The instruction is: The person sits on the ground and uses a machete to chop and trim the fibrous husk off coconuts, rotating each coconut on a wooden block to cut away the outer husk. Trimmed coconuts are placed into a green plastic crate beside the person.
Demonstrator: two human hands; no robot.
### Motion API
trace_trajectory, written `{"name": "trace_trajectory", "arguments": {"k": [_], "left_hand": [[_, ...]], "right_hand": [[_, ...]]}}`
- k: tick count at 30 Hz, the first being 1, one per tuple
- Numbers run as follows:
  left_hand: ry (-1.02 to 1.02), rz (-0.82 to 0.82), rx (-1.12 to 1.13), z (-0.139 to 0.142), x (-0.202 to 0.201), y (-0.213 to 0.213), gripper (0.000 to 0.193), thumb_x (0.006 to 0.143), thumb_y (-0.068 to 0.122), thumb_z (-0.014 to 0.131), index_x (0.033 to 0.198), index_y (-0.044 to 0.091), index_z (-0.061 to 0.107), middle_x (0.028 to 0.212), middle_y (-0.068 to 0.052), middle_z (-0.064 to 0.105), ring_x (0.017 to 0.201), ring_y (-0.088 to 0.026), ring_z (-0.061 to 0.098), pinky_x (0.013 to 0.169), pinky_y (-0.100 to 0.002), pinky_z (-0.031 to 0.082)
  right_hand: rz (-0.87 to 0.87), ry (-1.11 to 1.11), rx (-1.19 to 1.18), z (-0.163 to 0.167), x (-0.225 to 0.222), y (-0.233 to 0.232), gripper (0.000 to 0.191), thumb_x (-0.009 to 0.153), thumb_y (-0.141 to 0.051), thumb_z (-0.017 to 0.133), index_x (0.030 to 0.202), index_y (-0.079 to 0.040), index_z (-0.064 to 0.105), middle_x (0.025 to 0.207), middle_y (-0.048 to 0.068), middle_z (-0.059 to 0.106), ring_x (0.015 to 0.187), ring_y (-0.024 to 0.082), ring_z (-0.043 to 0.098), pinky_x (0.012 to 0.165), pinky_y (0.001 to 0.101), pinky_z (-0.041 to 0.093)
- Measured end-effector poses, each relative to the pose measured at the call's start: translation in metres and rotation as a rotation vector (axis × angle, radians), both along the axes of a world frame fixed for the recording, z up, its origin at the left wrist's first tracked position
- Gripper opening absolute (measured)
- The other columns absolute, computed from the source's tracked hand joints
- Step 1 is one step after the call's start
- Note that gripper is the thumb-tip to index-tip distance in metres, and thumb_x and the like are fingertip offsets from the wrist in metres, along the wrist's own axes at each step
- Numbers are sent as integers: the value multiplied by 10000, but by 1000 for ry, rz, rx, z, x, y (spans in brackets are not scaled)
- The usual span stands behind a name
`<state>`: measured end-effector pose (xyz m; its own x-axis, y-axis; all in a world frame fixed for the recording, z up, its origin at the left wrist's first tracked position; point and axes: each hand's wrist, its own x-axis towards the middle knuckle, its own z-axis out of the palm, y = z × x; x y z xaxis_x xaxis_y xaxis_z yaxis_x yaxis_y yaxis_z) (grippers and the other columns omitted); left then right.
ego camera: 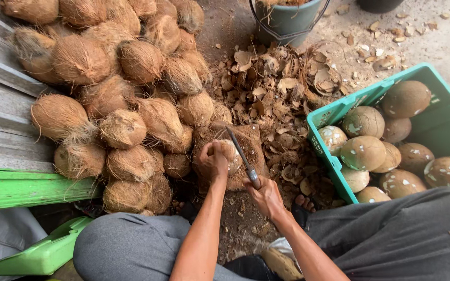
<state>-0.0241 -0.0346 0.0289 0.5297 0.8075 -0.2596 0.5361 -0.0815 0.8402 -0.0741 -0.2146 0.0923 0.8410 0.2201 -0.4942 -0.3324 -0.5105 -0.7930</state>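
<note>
Left hand (213, 160) clasps a half-peeled coconut (230, 156) – pale, patchy; right hand (267, 198) grips a knife (243, 157) – husk-strewn dirt floor (277, 99).

The bare ground (433, 39) carries a heap of husked brown coconuts (115, 93) at its left, shell scraps (277, 88) in the middle, a grey bucket (286, 21) at the far edge, and a green crate (444, 122) at right.

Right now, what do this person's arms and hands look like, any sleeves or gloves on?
Both forearms are bare, with no sleeves in view. The left hand and right hand wear no gloves, and no rings, watch or bands show. Grey trousers cover the legs.
</note>
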Motion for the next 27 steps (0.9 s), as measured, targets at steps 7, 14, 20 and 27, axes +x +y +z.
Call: {"name": "trace_trajectory", "arguments": {"k": [7,14,20,27], "left_hand": [[-322,27,72,-34,9,6,316,861,452,658,794,149,715,684,19,598,591,-134,518,543,-366,462],[-254,-69,24,-21,1,6,428,925,529,601,791,129,668,648,32,578,560,-115,508,511,-335,464],[-142,-78,56,-30,-4,8,480,925,560,615,845,93,692,740,-31,582,646,-180,548,528,-377,482],[-1,-85,281,-7,-2,16,608,790,579,747,1214,154,651,1082,-66,608,913,-269,572,604,-505,541]], "right_hand": [[36,-179,82,1,0,-2,377,964,-348,670,769,-43,564,575,52,474,528,154,436,497,398,429],[-101,-17,125,-17,8,-10,259,944,-279,678,760,-103,628,566,3,532,487,103,476,473,336,393],[5,135,55,-52,-2,-3,321,1017,-311,624,792,-86,580,609,-14,502,491,129,407,442,358,353],[-15,225,-54,-63,0,-3,337,970,-452,604,1013,-118,586,731,78,601,487,135,532,492,364,540]]}}
